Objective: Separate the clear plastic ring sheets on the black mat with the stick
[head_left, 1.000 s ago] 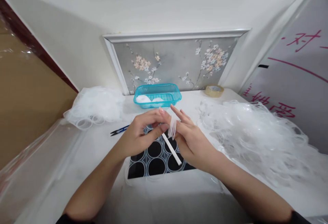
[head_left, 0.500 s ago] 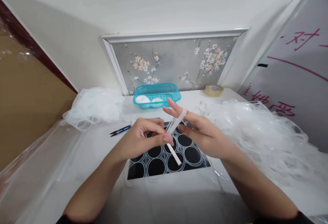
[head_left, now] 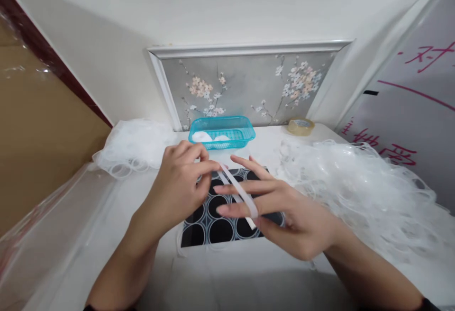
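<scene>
White band loop point(head_left: 245, 197): drawn out taut between both hands, above the patterned black mat point(head_left: 194, 236) near the middle of the table point(head_left: 156, 254). Left hand point(head_left: 181, 183): narrow, thumb and forefinger pinching the loop's far end, other fingers curled in. Right hand point(head_left: 287, 206): wide, fingers spread toward the left, the loop's near end passing across two of them close to the thumb tip; exact threading cannot be told, nor whether the thumb touches the band. White stick point(head_left: 250, 224): only its near end shows, below the right fingers and over the mat; remainder hidden, contact with the mat unclear. Mat: black circles with pale outlines, partly covered by both hands. Turquoise basket point(head_left: 249, 135): at the table's far edge, near its middle, with white rounded bundles point(head_left: 201, 137) inside on the left. Tape roll point(head_left: 300, 127): lying flat by the far right corner. Pile of translucent rings point(head_left: 359, 183): large, loose, spread along the right edge. Heap of white rings point(head_left: 137, 142): smaller, near the far left corner. Blossom-patterned wall panel point(head_left: 245, 81): pale-framed, behind the far edge.
</scene>
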`<control>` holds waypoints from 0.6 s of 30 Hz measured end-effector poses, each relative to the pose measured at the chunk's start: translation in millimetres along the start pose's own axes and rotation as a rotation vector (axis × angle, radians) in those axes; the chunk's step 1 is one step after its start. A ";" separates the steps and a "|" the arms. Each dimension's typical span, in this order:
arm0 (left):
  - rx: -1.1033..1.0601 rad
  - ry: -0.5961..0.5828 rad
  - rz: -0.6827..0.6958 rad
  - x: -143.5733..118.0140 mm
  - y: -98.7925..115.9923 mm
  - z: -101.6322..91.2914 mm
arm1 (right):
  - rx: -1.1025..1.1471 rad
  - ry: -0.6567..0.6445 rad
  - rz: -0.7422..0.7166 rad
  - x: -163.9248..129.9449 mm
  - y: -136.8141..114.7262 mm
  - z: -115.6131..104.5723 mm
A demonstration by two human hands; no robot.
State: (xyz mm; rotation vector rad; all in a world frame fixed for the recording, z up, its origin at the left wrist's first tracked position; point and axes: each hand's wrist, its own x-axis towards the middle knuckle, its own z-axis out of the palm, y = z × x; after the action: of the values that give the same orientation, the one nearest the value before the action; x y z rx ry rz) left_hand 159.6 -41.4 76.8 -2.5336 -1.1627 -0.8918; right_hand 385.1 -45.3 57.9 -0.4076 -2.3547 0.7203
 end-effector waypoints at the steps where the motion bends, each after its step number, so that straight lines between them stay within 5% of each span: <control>1: 0.043 0.031 0.003 -1.1 1.0 -2.3 | -0.052 0.002 -0.002 0.3 -1.9 2.2; 11: -0.005 0.140 0.029 -6.4 13.8 -13.2 | -0.211 -0.002 0.016 -2.9 -15.1 3.4; 15: -0.069 0.101 0.004 -4.5 8.0 -12.0 | 0.001 0.025 0.050 -0.8 -13.6 5.4; 18: -0.213 -0.060 -0.145 -0.9 -7.7 -12.4 | 0.276 0.231 0.236 11.9 14.5 10.2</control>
State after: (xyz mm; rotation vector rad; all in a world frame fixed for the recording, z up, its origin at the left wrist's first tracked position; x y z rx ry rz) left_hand 148.0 -42.2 85.7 -2.6873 -1.3508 -1.0309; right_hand 371.0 -32.3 48.4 -0.6164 -1.9768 1.0344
